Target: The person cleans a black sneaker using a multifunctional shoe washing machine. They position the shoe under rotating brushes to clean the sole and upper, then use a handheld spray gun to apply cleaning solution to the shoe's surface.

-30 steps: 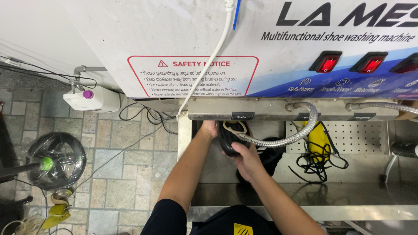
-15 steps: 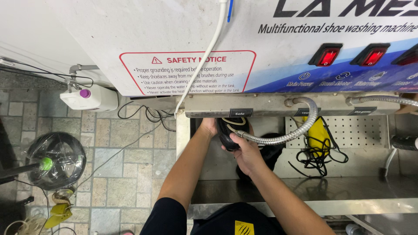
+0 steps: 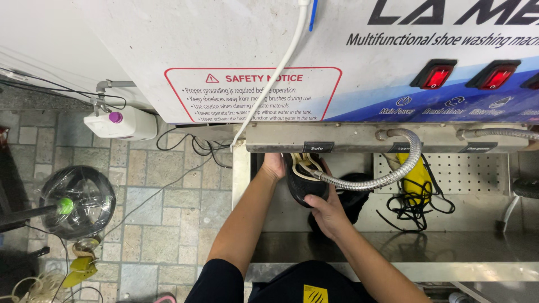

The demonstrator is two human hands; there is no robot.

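head-worn view, straight down, close

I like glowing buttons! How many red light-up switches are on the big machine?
3. One red switch sits left of the second, both on the machine's front panel. A third is cut off at the right edge; more may be hidden beyond it.

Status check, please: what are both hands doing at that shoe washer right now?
Left hand and right hand both gripping black shoe. Shoe held under machine's front bar. Flexible metal hose crosses just above it.
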